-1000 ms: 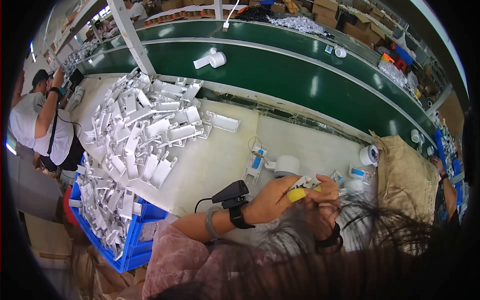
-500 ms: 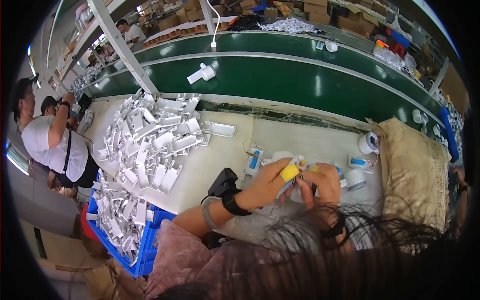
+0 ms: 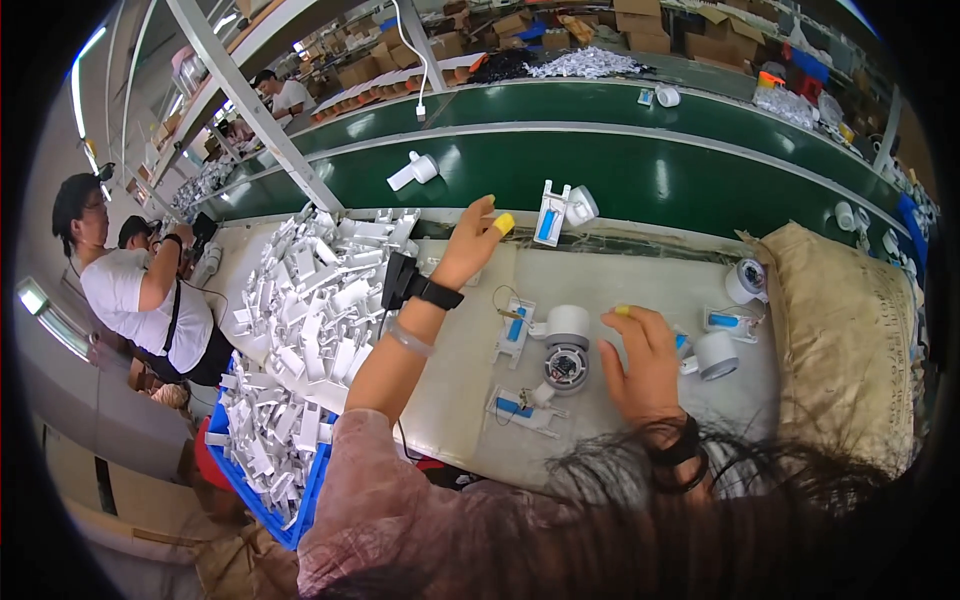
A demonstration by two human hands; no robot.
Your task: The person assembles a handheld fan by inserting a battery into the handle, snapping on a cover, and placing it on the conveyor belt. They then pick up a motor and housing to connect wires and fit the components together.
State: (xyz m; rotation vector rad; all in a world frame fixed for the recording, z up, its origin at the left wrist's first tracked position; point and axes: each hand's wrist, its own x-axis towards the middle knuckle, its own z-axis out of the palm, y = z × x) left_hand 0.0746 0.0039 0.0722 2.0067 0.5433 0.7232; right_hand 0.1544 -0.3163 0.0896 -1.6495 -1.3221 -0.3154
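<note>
My left hand (image 3: 470,245), yellow covers on its fingertips, reaches to the near edge of the green belt with its fingers apart and nothing in them. Just right of it, a white bracket with a blue cell (image 3: 549,222) and a round white head (image 3: 582,205) rests at the belt's edge. My right hand (image 3: 645,370) hovers open over the table, fingers spread. Between the hands on the table lie a white cylindrical lamp-like head (image 3: 568,322), a round head with a dark inside (image 3: 566,368) and brackets with blue cells (image 3: 515,335). Another white cylinder (image 3: 716,356) stands right of my right hand.
White plastic brackets (image 3: 310,290) are heaped left on the table, and more fill a blue crate (image 3: 262,505) below. A brown sack (image 3: 835,340) lies at the right. Beyond, the green belt (image 3: 690,190) carries a white part (image 3: 414,171). Co-workers stand at the left.
My hands have parted: the left went forward and left to the belt, the right stayed over the table. A white assembly with a blue cell now lies at the belt's edge.
</note>
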